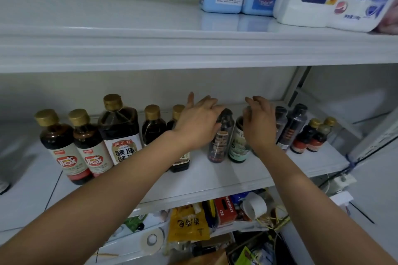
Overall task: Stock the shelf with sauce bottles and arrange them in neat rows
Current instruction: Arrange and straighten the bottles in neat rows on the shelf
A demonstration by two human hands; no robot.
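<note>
Head cam, left to right. Saw two red-label bottles standing at the left end of the middle shelf, then a big gold-capped jug and a couple of smaller gold-capped bottles just beside it.

Next up, the left hand, reaching in from the front with fingers curled over the black cap and neck of a dark slim bottle, index finger sticking up free. Found that bottle upright, long axis vertical, right under those fingers and slightly right of the palm, so clearly nearer the left hand than the other.

Noticed a green-label bottle just beside it on the right, maybe touching, honestly couldn't tell.

Then the right hand, hanging over the green-label bottle's top with fingers loosely curled. Couldn't say whether gripping or only covering, thanks to the hidden cap.

Further right, spotted more dark bottles and some little bottles near the shelf's end.

Just guessing now: looked like a nudge-into-line job, with a small gap showing toward the gold caps. Probably called for a straight slide of the dark slim bottle, kept vertical, to avoid tipping the green-label neighbour.
</note>
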